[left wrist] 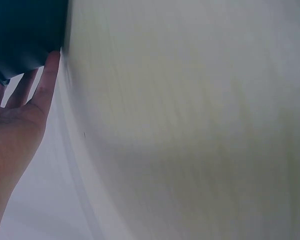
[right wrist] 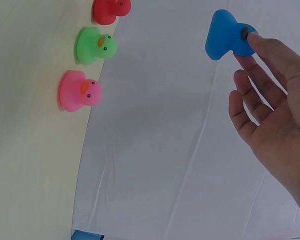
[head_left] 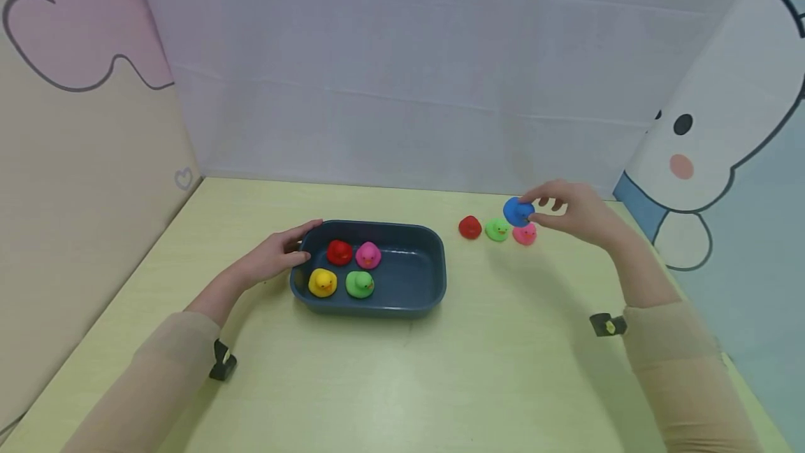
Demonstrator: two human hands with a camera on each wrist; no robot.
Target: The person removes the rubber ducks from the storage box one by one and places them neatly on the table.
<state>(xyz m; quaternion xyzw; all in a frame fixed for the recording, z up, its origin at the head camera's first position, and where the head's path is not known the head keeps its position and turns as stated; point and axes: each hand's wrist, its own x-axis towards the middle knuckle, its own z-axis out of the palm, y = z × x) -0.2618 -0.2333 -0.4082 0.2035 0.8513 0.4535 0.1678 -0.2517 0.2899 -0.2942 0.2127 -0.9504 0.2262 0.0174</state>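
In the head view my left hand holds the left end of a dark blue tray, its thumb over the rim. The left wrist view shows fingers against the tray's outer wall. Inside the tray sit a red duck, a pink duck, a yellow duck and a green duck. My right hand pinches a blue rubber duck between thumb and fingertips, raised above the table; the right wrist view shows the blue duck tipped in that grip.
To the tray's right, a red duck, a green duck and a pink duck stand in a row on the pale table. A white sheet hangs behind; printed panels flank both sides.
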